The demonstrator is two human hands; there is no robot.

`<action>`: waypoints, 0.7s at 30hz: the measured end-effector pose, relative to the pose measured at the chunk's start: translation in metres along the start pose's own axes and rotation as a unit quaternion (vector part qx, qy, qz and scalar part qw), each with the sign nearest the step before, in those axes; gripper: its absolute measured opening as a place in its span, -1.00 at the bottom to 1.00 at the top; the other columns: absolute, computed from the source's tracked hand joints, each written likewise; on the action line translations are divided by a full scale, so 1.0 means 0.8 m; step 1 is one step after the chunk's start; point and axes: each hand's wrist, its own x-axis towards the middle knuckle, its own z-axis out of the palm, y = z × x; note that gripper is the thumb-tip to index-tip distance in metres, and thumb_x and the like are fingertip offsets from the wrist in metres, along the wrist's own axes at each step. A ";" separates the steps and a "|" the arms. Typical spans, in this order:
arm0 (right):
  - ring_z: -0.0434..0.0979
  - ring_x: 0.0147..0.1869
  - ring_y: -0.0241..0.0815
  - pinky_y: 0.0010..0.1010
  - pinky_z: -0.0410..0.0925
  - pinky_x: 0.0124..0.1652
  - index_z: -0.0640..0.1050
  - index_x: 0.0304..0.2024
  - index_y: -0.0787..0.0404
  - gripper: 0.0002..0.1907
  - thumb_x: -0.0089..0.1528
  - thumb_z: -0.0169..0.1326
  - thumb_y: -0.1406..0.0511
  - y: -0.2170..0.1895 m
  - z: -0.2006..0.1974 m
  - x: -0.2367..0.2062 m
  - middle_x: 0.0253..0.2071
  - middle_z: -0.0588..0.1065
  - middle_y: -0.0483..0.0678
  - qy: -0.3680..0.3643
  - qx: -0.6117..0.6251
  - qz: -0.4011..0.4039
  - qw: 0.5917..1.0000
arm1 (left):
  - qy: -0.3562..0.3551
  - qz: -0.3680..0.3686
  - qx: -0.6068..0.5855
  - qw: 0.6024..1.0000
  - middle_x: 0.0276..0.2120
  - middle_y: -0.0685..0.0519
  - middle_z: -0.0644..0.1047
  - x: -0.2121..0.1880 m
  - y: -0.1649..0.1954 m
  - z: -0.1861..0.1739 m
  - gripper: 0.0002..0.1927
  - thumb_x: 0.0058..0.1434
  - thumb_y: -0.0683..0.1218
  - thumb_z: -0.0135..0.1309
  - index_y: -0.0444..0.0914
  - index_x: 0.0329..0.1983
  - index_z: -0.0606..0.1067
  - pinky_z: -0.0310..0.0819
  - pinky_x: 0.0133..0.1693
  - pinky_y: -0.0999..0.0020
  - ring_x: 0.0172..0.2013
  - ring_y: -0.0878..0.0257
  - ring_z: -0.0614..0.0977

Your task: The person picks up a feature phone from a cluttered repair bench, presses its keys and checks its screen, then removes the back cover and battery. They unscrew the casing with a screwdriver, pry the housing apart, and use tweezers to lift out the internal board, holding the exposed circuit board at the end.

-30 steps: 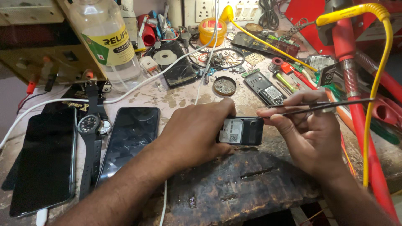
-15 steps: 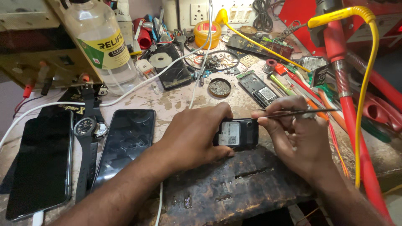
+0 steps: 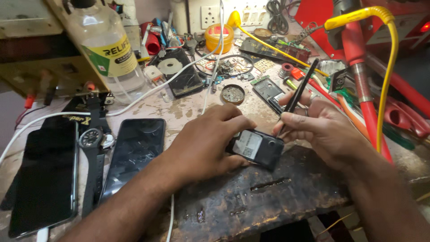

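Phone, small and black with its back open and a pale label showing (image 3: 254,148), sits at the centre of the view on a dark, rusted metal plate (image 3: 268,197) at the near edge of the worktop (image 3: 179,110). The left hand (image 3: 204,143) is closed around the phone's left end, fingers curled over its top edge, pinning it down. The right hand (image 3: 324,130) pinches a thin black pair of tweezers (image 3: 299,92), their tip touching the phone's upper right corner.

Just left of the left forearm lie a cracked black smartphone (image 3: 132,154), a black wristwatch (image 3: 92,152) and a second black smartphone (image 3: 42,177). Behind stand a clear plastic bottle with a yellow and green label (image 3: 109,54), a white cable (image 3: 148,92), a small round tin (image 3: 233,94) and scattered parts. A yellow cable (image 3: 389,67) and red hose (image 3: 365,103) hang at the right.

Risk, as a judgement: the tweezer tip could slip off the corner and scratch or short the exposed interior if the left hand's hold loosens on the uneven plate.
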 end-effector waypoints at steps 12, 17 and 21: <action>0.62 -0.26 -0.18 -0.35 0.50 -0.24 0.39 0.10 0.12 -0.70 0.30 0.04 0.32 0.010 0.008 0.001 -0.26 0.62 0.08 0.092 -0.014 0.058 0.994 | 0.072 -0.090 -0.133 0.984 -0.05 -0.19 0.54 0.005 -0.019 0.008 0.03 -0.32 0.07 0.58 -0.29 0.18 0.27 0.49 -0.01 0.15 0.00 -0.08 0.61; 0.65 -0.26 -0.25 -0.41 0.49 -0.29 0.38 0.05 0.19 -0.71 0.28 0.06 0.39 0.011 0.026 -0.017 -0.28 0.66 0.09 0.138 -0.189 -0.045 0.971 | 0.038 -0.111 -0.231 0.966 -0.13 -0.02 0.59 0.002 -0.029 0.011 -0.31 -0.06 -0.12 0.39 -0.26 0.16 0.40 0.59 -0.13 0.35 -0.16 0.22 0.66; 0.65 -0.26 -0.27 -0.48 0.45 -0.28 0.36 0.06 0.20 -0.68 0.27 0.09 0.41 0.012 0.035 -0.034 -0.31 0.68 0.06 0.157 -0.255 -0.083 0.951 | -0.018 -0.134 -0.298 0.945 -0.23 0.03 0.59 0.001 -0.031 0.019 -0.47 0.04 -0.18 0.34 -0.27 0.10 0.48 0.54 -0.20 0.44 -0.24 0.38 0.61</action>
